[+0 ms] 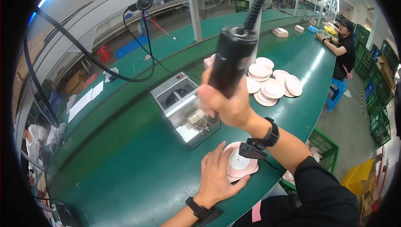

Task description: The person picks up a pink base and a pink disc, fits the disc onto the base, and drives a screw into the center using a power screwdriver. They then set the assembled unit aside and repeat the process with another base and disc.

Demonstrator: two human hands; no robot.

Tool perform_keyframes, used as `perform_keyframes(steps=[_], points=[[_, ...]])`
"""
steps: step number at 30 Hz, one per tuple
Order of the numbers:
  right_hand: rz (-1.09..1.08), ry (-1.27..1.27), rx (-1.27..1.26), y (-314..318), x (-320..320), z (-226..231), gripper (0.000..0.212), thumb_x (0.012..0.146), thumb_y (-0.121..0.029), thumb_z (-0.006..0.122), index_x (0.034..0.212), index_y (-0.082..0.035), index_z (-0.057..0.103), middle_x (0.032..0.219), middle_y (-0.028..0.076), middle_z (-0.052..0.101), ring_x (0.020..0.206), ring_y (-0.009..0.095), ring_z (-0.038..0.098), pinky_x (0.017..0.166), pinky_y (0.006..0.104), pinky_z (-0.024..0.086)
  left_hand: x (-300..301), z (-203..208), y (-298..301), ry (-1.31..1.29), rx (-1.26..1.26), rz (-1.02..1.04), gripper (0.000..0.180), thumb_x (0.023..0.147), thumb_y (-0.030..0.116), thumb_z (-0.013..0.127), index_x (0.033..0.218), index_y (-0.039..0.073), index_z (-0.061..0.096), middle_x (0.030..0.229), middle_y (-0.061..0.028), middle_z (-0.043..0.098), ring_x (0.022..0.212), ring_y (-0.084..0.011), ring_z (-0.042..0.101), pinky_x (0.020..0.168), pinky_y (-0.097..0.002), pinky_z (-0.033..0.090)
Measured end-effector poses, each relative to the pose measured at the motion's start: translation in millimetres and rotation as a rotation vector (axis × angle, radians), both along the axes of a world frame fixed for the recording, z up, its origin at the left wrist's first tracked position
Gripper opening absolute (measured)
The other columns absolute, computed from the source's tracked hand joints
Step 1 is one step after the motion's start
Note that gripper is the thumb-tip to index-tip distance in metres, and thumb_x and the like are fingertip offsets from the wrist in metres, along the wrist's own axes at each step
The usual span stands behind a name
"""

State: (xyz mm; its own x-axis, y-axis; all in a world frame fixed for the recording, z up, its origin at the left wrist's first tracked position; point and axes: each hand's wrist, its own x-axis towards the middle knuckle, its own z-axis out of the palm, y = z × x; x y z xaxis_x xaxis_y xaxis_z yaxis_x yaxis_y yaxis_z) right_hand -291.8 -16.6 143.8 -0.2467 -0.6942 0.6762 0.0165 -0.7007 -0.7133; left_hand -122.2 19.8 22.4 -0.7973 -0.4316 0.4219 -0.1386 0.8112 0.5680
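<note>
My right hand [229, 103] is closed round the black body of a powered screwdriver [234, 55], raised above the table and a little blurred. A coiled cable rises from the screwdriver's top, and its tip is hidden from view. Below it, my left hand [215, 177] lies against a round pink plastic part [250, 167] with a white centre, its thumb and fingers gripping the rim on the table. Another pink edge shows just under this part. Beyond my left hand sits a grey metal screw feeder box [171, 112] with a round black recess.
Several pink discs [271, 88] lie in a loose group on the green table [138, 177], right of the feeder. A green crate [328, 145] holding pink parts stands beside the table's right edge. Black cables [96, 62] loop at the left. A co-worker [344, 43] sits farther along.
</note>
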Motion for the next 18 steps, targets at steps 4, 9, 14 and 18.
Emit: perform_keyframes(steps=[4, 9, 14, 18], points=[[0.002, 0.032, 0.026, -24, 16, 1, 0.022, 0.090, -0.011, 0.073, 0.084, -0.003, 0.054, 0.060, 0.000, 0.053, 0.047, 0.009, 0.050, 0.045, 0.0264, 0.040, -1, -13, 1, 0.014, -0.038, 0.024, 0.081, 0.076, 0.048, 0.085, 0.133, -0.001, 0.056, 0.144, -0.0218, 0.053, 0.131, -0.0381, 0.050, 0.108, -0.0531, 0.035], [-0.007, 0.078, 0.146, -31, 15, -8, 0.021, 0.091, -0.012, 0.073, 0.083, -0.002, 0.056, 0.061, 0.001, 0.054, 0.048, 0.009, 0.050, 0.046, 0.0268, 0.039, -2, -13, 1, 0.027, -0.027, 0.021, 0.082, 0.075, 0.045, 0.086, 0.136, 0.000, 0.055, 0.141, -0.0194, 0.056, 0.132, -0.0368, 0.049, 0.108, -0.0513, 0.035], [0.059, 0.115, 0.262, -20, 18, -7, 0.021, 0.092, -0.011, 0.070, 0.083, -0.002, 0.053, 0.058, 0.002, 0.052, 0.045, 0.011, 0.048, 0.045, 0.0277, 0.038, 1, -16, 0, 0.052, 0.012, 0.033, 0.079, 0.077, 0.045, 0.082, 0.136, 0.000, 0.054, 0.146, -0.0178, 0.053, 0.135, -0.0328, 0.048, 0.110, -0.0534, 0.034], [-0.007, 0.076, 0.232, -7, 12, -13, 0.019, 0.093, -0.011, 0.066, 0.096, -0.001, 0.050, 0.059, 0.005, 0.051, 0.045, 0.013, 0.048, 0.045, 0.0293, 0.040, 3, -17, -3, 0.076, 0.028, 0.028, 0.081, 0.074, 0.043, 0.083, 0.137, 0.001, 0.053, 0.146, -0.0177, 0.052, 0.134, -0.0331, 0.049, 0.110, -0.0541, 0.034]])
